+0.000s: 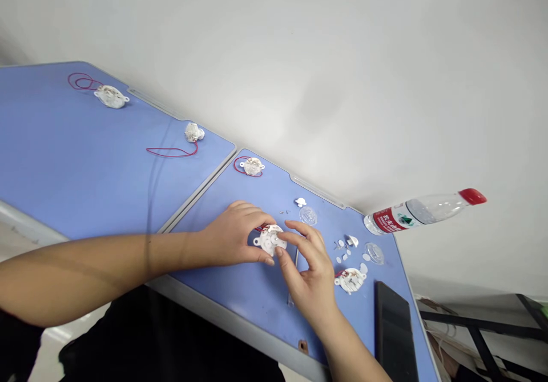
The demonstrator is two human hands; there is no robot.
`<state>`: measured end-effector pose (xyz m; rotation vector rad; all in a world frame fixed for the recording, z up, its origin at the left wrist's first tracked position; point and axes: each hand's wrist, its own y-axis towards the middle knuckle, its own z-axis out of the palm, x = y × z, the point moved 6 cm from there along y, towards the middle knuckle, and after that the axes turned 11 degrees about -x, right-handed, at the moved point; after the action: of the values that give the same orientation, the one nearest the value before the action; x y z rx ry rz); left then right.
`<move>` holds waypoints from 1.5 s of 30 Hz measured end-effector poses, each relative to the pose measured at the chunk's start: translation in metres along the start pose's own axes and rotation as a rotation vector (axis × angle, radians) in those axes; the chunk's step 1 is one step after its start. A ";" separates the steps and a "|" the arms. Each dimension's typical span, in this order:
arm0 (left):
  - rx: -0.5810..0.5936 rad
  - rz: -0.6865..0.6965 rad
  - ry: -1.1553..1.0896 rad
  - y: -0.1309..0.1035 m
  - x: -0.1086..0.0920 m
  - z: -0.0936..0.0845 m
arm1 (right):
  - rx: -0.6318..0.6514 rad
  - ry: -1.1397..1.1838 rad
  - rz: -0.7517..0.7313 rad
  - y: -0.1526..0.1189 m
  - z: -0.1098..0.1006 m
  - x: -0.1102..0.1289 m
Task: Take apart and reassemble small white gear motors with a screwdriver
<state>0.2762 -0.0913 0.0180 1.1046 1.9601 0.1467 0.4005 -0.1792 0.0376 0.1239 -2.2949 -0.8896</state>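
Between thumb and fingers, my left hand holds a round white gear housing with its inside facing up, above the blue table. The thumb and index finger of my right hand pinch at the housing's right side, over its small gears; whether a tiny part is between them is too small to tell. A thin screwdriver-like rod shows partly behind my right hand. Just beyond the hands are a clear round cover, a small white part and tiny screws.
Right of my hands lie another open housing, white gears, a clear cover and a black phone. A water bottle stands at the back right. Closed units with red wires lie along the back.
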 end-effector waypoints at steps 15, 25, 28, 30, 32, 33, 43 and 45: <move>0.006 -0.011 -0.013 -0.001 0.001 0.002 | -0.030 0.013 0.018 0.002 -0.002 0.001; 0.078 -0.186 -0.068 0.002 0.008 0.001 | -0.341 -0.017 0.403 0.029 -0.059 -0.067; 0.071 -0.182 -0.090 0.004 0.010 -0.001 | -0.257 -0.036 0.427 0.033 -0.055 -0.083; 0.064 -0.171 -0.097 0.005 0.011 -0.002 | -0.242 -0.052 0.436 0.034 -0.053 -0.090; 0.061 -0.164 -0.098 0.006 0.012 -0.004 | -0.243 -0.061 0.452 0.033 -0.050 -0.093; 0.060 -0.162 -0.096 0.006 0.013 -0.004 | -0.240 -0.061 0.454 0.033 -0.049 -0.094; 0.024 -0.094 -0.088 0.007 0.007 -0.006 | -0.046 -0.237 0.364 0.030 -0.020 -0.113; 0.018 -0.074 -0.095 0.006 0.005 -0.006 | -0.027 -0.280 0.350 0.030 -0.012 -0.120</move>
<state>0.2745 -0.0824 0.0216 1.0308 1.9173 0.0367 0.5052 -0.1264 -0.0032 -0.4270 -2.4522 -0.7923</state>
